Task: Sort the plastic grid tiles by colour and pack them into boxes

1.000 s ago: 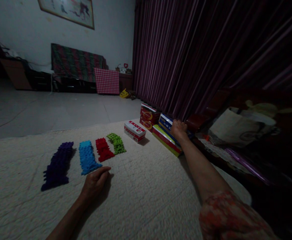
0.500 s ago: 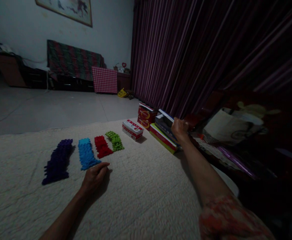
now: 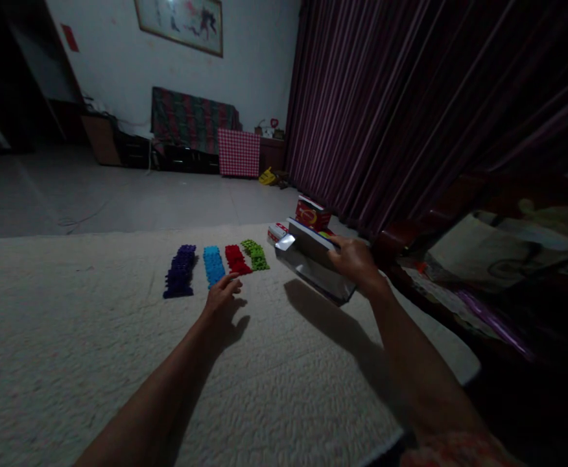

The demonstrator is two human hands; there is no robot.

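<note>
My right hand (image 3: 355,263) grips the upper edge of a dark-edged box (image 3: 313,263) with a pale inner side and a loose flap. The box is tilted and held above the quilted cover, its shadow beneath it. My left hand (image 3: 223,292) hovers low over the cover, fingers apart and holding nothing. Just beyond it lie strips of nubbly foam-like pieces: dark purple (image 3: 181,271), light blue (image 3: 214,264), red (image 3: 236,258) and green (image 3: 255,254).
A small red-and-white carton (image 3: 277,231) and red boxes (image 3: 312,213) stand behind the held box. The cream quilted cover (image 3: 94,350) spreads beneath everything. To the right are a pale cloth bag (image 3: 488,250) and purple plastic (image 3: 495,321); a curtain (image 3: 362,104) hangs behind.
My right hand has lifted the dark box off the stack and brought it towards me. My left hand has risen from the cover with its fingers spreading. The view has shifted left.
</note>
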